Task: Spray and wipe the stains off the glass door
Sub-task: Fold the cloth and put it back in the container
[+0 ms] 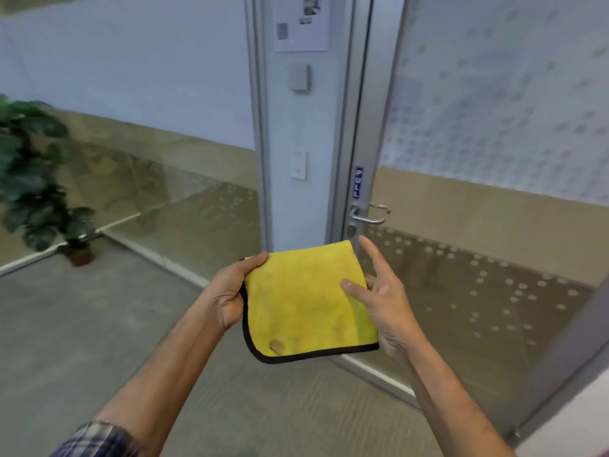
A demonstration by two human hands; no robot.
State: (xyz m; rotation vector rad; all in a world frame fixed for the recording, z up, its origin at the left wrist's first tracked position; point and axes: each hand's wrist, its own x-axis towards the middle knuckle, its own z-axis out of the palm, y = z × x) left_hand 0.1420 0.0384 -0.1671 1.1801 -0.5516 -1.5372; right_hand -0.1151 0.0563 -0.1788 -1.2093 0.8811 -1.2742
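A folded yellow cloth (306, 301) with a black hem is held flat in front of me, a brown spot near its lower edge. My left hand (227, 298) grips its left edge, thumb on top. My right hand (384, 301) pinches the right edge, thumb on the cloth and index finger pointing up. The glass door (487, 133) stands ajar just behind, frosted with a dot pattern above and clear below. Its metal lever handle (367, 217) is right above the cloth. No spray bottle is in view.
A grey door frame post (298, 127) with a card reader, a switch and a paper notice stands left of the door. A glass partition (131, 94) runs off to the left. A potted plant (39, 179) stands at far left on the grey carpet.
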